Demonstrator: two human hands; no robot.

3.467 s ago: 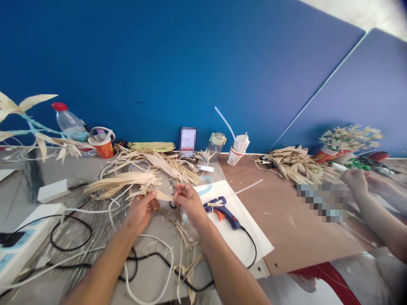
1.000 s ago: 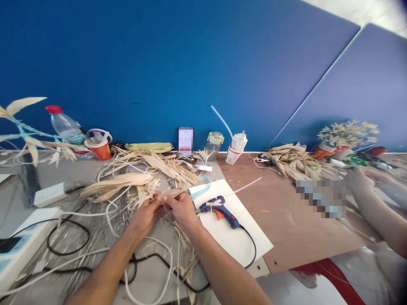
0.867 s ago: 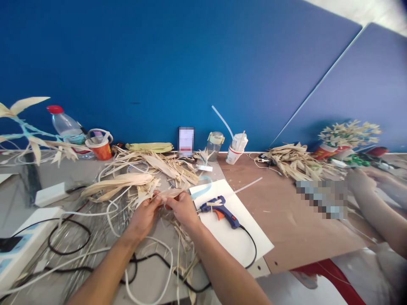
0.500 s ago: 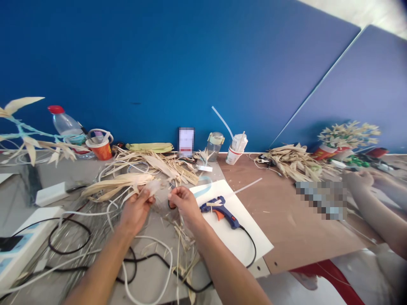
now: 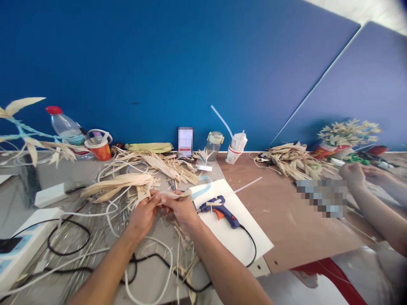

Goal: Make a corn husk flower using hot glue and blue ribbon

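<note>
My left hand (image 5: 143, 217) and my right hand (image 5: 182, 210) meet over the near side of the table, fingertips close together. Both are closed on a pale, thin piece of corn husk (image 5: 171, 195), which stretches across the fingers and sticks out past the right hand. Whether the right hand also holds a tool is hidden. Just behind the left hand lies a bunch of dried husks (image 5: 119, 182). To the right of my right hand, a blue glue gun (image 5: 225, 213) with an orange trigger rests on a white sheet (image 5: 244, 243).
Loose cables (image 5: 152, 256) and a power strip (image 5: 30, 237) spread at the left. Farther back stand an orange cup (image 5: 101, 151), a phone (image 5: 185, 142), a clear jar (image 5: 214, 146) and a white cup (image 5: 234, 156). Another person's hands (image 5: 356, 174) are at the right.
My hands have come together, the right one moving left to the husk piece. The husk now spans both hands. A dark loop seen at my right fingers is no longer visible.
</note>
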